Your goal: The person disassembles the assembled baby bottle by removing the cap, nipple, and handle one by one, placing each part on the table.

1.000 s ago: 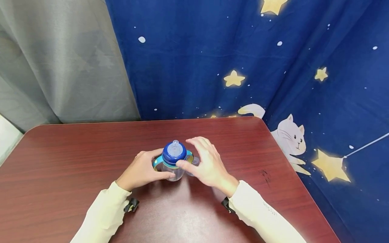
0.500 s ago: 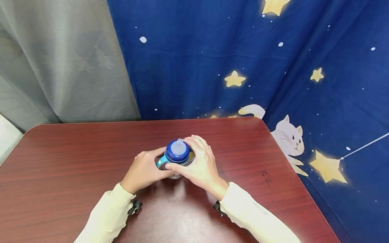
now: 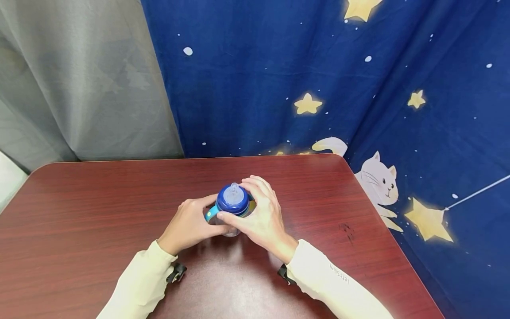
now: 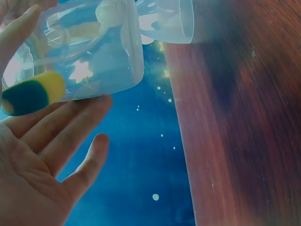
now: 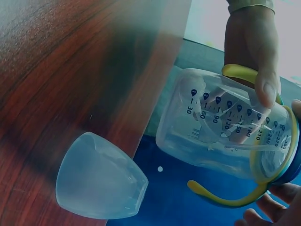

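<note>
**Both hands on the bottle**

The bottle [image 3: 230,212] stands mid-table [image 3: 99,212]. The left hand [image 3: 190,223], at its 9 o'clock, wraps the clear body. The right hand [image 3: 260,217], at 3 o'clock, curls its fingers around the blue collar [image 3: 233,203]. A clear cap [image 5: 101,178] lies on the table just beside the bottle.
</note>
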Motion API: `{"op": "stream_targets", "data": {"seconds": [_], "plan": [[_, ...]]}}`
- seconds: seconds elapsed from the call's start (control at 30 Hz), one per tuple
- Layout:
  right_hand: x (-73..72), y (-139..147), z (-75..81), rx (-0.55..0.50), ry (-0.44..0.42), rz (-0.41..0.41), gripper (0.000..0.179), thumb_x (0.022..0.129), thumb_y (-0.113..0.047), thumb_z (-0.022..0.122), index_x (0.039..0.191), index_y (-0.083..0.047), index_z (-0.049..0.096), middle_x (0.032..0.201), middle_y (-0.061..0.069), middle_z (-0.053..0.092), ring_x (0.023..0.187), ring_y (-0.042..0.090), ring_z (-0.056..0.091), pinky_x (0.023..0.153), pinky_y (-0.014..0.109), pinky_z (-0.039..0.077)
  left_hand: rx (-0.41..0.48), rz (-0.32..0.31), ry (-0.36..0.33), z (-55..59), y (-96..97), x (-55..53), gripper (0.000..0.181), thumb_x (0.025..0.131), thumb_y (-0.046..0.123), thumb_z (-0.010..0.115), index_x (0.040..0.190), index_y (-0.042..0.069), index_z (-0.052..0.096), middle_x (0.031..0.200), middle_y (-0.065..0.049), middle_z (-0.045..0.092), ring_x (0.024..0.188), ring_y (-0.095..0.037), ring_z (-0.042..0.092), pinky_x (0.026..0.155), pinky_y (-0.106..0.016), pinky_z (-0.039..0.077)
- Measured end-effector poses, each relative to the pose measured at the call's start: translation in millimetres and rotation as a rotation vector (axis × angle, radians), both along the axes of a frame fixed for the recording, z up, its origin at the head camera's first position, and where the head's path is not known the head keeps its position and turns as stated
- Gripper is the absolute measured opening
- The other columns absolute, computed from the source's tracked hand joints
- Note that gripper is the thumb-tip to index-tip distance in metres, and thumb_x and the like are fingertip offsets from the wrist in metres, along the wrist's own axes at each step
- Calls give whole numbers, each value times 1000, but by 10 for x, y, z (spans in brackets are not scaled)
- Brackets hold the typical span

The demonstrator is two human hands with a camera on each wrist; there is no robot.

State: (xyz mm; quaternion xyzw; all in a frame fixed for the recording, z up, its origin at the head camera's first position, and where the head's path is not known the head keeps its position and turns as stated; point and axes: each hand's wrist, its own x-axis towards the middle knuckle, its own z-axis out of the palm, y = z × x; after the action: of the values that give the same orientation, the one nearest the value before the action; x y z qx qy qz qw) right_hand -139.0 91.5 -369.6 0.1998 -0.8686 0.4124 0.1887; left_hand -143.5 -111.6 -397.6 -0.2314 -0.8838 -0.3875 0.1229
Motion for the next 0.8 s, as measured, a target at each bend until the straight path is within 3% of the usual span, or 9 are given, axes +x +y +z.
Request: {"op": "stream_targets", "data": {"seconds": [0.23,0.37,0.5,0.7,0.8], "plan": [[-6,12,26,-21,12,42,65,68,-48,89,120,-16,68,131,-4,57,131,10,42,104,40,41,7,-22,6,8,-11,-3,62,65,61,86,117,31,69,91,23,69,71,2,59,65,-31,45],[-20,34,40,-15,17,95,65,68,-45,90,121,-15,68,133,-6,55,131,9,42,104,39,42,27,-65,-1,8,-33,-14,61,67,59,86,118,30,69,95,22,70,73,1,61,65,-28,48],[-79,84,66,-35,-4,233,65,67,-38,92,123,-16,68,136,-5,54,133,11,41,106,40,40,67,-133,-42,25,-75,-20,60,67,55,88,119,30,69,99,21,70,78,-1,63,66,-26,50],[-198,182,110,-61,-116,486,67,70,-25,91,130,-13,64,139,1,53,134,13,42,107,38,40,111,-245,-176,54,-114,-1,54,70,48,89,116,28,70,100,18,71,84,-5,66,72,-27,54],[-245,224,115,-57,-154,588,66,74,-20,88,134,-12,61,141,1,51,136,16,41,106,38,41,122,-295,-208,56,-115,4,52,72,45,89,117,28,69,101,17,71,86,-7,67,74,-28,54]]}}
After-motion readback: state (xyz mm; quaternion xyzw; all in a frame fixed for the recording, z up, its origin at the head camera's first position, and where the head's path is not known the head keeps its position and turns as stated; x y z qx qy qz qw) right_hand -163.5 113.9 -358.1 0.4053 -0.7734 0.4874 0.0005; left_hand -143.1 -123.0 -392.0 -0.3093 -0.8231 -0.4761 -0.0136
